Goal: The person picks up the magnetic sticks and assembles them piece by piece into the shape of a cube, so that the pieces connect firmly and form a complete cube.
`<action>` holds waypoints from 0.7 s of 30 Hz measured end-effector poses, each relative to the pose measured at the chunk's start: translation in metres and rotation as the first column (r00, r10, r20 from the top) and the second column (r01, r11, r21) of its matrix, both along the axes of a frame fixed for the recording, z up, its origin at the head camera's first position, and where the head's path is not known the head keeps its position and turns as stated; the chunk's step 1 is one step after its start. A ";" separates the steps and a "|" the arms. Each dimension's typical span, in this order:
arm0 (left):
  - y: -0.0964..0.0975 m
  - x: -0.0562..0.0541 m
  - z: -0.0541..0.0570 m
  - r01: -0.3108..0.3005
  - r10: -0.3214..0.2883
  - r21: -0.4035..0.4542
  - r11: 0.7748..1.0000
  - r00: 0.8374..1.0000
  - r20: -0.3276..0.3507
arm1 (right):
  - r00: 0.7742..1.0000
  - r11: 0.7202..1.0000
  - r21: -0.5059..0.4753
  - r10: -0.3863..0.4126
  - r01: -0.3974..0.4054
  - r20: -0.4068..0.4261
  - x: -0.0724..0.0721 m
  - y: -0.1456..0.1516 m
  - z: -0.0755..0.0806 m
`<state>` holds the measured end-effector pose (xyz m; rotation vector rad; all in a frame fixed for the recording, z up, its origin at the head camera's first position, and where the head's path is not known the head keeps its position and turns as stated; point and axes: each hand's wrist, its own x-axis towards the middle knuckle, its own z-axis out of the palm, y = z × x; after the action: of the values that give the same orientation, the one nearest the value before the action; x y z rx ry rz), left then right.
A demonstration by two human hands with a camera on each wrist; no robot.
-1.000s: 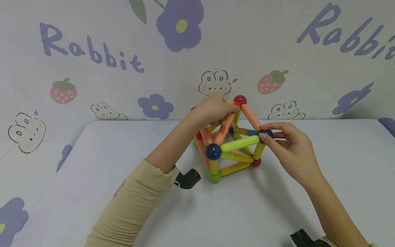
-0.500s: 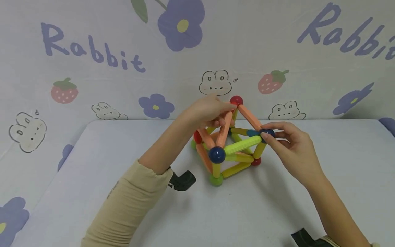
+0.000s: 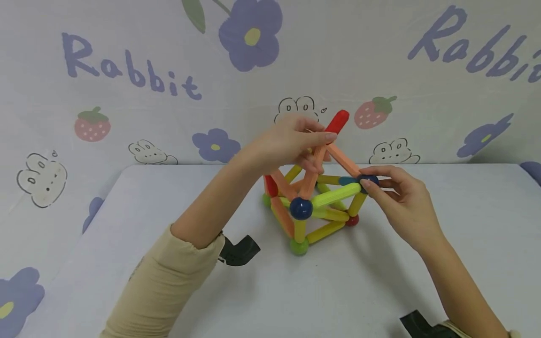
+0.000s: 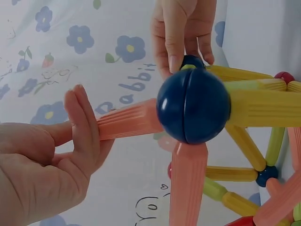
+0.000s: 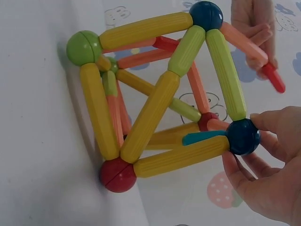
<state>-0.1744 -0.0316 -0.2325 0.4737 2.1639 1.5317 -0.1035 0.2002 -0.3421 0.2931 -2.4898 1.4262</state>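
A frame of magnetic building rods and balls stands on the white table. My right hand (image 3: 399, 202) pinches the dark blue ball (image 5: 243, 136) at its right corner between thumb and fingers. My left hand (image 3: 296, 143) is above the frame, its thumb and fingers on an orange rod (image 5: 244, 41) that slants up from the front dark blue ball (image 3: 301, 208). A red rod (image 3: 338, 122) sticks out past these fingers, in line with the orange one. In the right wrist view, a red ball (image 5: 208, 121) shows behind the light green rod (image 5: 226, 70).
The white table (image 3: 359, 291) spreads around the frame. Behind it hangs a cloth (image 3: 152, 117) printed with flowers, strawberries and rabbits. A green ball (image 3: 299, 246) and a red ball (image 3: 352, 219) form lower corners of the frame. Dark wrist mounts (image 3: 240, 251) jut from both sleeves.
The left hand has tilted the front orange rod rightward, and a red rod now shows above its fingers. The red ball at the top has gone out of sight behind that hand. The right hand stays put.
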 end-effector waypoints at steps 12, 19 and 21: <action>-0.021 0.019 -0.010 0.194 -0.140 0.161 0.968 0.945 -0.294 | 1.000 1.000 -0.011 0.019 -0.019 -0.001 -0.002 0.003 -0.001; -0.035 0.032 -0.023 0.172 -0.099 0.211 0.962 0.943 -0.317 | 1.000 1.000 0.000 0.028 -0.028 0.015 -0.002 0.003 0.001; -0.038 0.035 -0.029 0.148 -0.063 0.250 0.957 0.945 -0.321 | 0.999 0.999 -0.005 0.033 -0.033 0.012 -0.002 0.002 0.001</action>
<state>-0.1397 -0.0694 -0.2612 0.9663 2.1125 1.8009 -0.1054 0.2023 -0.3414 0.3268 -2.5018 1.4499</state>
